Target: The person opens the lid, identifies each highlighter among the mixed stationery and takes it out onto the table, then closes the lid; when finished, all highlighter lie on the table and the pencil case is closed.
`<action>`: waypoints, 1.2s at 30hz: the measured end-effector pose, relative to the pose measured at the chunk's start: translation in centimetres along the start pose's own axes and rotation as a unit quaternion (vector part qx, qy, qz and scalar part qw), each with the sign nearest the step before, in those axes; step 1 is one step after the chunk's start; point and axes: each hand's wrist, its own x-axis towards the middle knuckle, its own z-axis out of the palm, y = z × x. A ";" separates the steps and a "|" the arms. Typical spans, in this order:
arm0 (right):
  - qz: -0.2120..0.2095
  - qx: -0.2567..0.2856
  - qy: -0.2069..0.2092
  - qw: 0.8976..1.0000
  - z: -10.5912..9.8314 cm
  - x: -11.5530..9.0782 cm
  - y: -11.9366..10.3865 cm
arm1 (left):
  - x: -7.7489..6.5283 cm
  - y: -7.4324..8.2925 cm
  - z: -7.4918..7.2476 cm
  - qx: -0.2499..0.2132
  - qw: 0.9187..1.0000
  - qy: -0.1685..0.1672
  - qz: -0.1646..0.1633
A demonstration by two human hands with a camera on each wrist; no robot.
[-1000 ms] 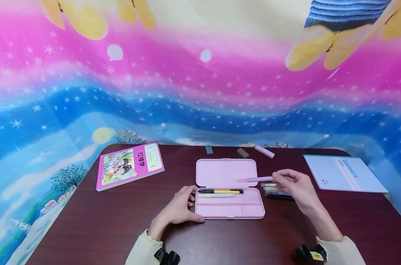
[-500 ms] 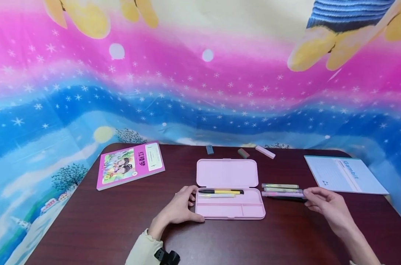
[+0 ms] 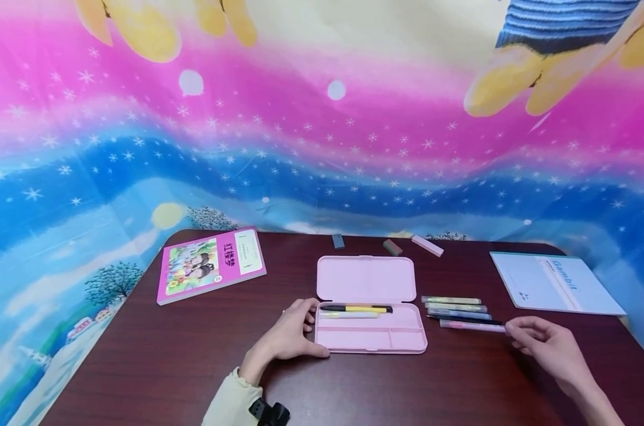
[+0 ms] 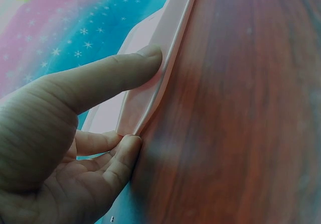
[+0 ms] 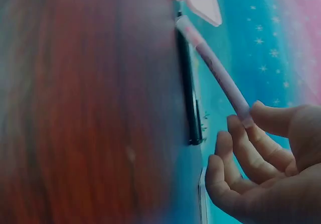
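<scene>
My left hand (image 3: 287,334) grips the left end of an open pink pencil case (image 3: 353,339), thumb at the front edge and fingers at the side. In the case's back compartment lie a yellow-and-black pen (image 3: 361,308) and a pale capped highlighter (image 3: 353,315). To the right, my right hand (image 3: 547,349) pinches the end of a pink highlighter (image 5: 223,78) between thumb and fingers. Its capped end points left, in front of a black pen (image 5: 187,83). Behind that pen lie several highlighters (image 3: 457,308) in a row.
A pink book (image 3: 210,266) lies at the back left and a pale blue notebook (image 3: 558,283) at the right. Along the back edge are a grey-blue eraser (image 3: 338,241), a brown-green block (image 3: 392,247) and a pink bar (image 3: 427,245). A patterned cloth (image 3: 300,136) hangs behind the table.
My right hand has carried the pink highlighter from over the case's lid to the right, then toward me, in front of the black pen. The left hand keeps its grip on the case.
</scene>
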 end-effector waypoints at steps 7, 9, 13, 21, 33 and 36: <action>-0.044 -0.165 -0.008 0.985 -0.1 0.5 0.2 | 0.0 0.0 0.0 -0.001 1.000 0.001 0.004; -0.049 -0.184 -0.018 0.982 -0.3 0.7 0.2 | 0.0 -0.1 0.0 -0.001 1.000 0.001 0.005; -0.052 -0.211 -0.043 0.975 -0.6 1.3 0.2 | 0.0 -0.1 0.1 -0.002 1.000 -0.001 0.003; -0.071 -0.245 -0.056 0.965 -0.8 1.9 0.1 | 0.0 -0.2 0.1 -0.004 1.000 -0.001 0.002; -0.085 -0.261 -0.046 0.961 -0.4 2.6 0.1 | -0.1 0.0 0.1 0.000 1.000 0.001 0.000; -0.080 -0.262 -0.045 0.961 -0.4 2.6 0.1 | -0.1 0.0 0.1 0.001 1.000 0.002 0.002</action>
